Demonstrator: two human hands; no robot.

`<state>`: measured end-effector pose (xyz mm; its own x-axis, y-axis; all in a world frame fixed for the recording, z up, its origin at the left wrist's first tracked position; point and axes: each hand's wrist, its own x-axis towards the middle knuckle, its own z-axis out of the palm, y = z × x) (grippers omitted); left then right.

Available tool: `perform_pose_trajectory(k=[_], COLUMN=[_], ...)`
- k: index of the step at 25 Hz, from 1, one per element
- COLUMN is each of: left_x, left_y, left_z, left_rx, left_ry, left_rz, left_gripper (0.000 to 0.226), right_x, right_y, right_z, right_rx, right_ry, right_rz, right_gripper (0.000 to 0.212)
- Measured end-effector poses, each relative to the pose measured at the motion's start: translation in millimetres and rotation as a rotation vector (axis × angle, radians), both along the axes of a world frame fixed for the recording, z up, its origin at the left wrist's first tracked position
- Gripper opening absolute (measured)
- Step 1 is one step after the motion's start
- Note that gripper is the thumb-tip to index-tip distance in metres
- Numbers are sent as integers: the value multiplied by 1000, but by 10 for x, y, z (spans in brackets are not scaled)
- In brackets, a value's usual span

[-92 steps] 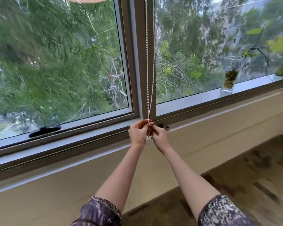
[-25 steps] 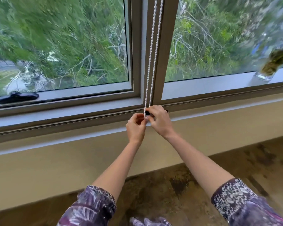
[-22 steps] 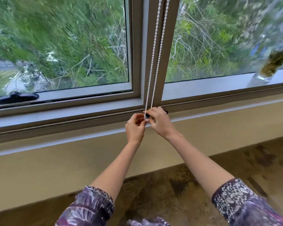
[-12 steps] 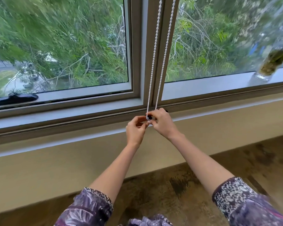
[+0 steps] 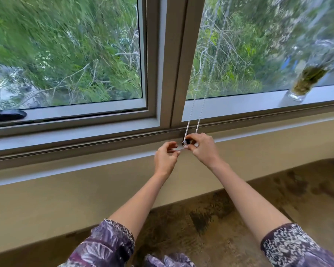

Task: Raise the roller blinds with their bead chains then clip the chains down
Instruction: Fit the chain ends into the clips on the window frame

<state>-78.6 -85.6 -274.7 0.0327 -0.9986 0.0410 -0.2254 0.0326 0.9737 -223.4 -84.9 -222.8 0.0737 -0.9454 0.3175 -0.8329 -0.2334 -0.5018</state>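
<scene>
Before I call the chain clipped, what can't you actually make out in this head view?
- Clip: mostly covered by the right hand; closed or not, unclear.
- Chain bottom loop: hidden behind the fingers.
- Left hand: whatever it pinches is too small.
- Blinds: cut off by the top edge.
- Jar: blurred.

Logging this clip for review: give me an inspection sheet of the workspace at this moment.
Surface: window ledge, bare where visible.
Job's things: bead chain hangs as two strands to a dark clip on the frame; blind not in view.
Clutter: glass jar of greenery on the sill, far right.
Grippers: left hand pinching something small and pale beside the clip; right hand with fingertips at the clip. Grip on the chain itself unclear.
Cables: nothing seen.
Surroundings: black window handle at left; trees outside; mottled floor.
</scene>
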Motion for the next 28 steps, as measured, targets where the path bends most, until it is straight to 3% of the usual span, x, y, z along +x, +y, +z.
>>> perform_pose_trajectory(k=[9, 20, 28], left_x=[-475, -687, -670], left_y=[-279, -530, -569], left_z=[-95, -180, -259], left_rx=[40, 21, -5], left_ry=[-320, -433, -495], left_rz=[113, 210, 213], left_gripper=[54, 29, 38], right_x=[-396, -465, -413], right_y=[-185, -394, -455], right_z=[-8, -55, -21], right_rx=[-23, -47, -47], right_ry=[71, 45, 45], right_rz=[-94, -65, -31], right_gripper=[28, 27, 24])
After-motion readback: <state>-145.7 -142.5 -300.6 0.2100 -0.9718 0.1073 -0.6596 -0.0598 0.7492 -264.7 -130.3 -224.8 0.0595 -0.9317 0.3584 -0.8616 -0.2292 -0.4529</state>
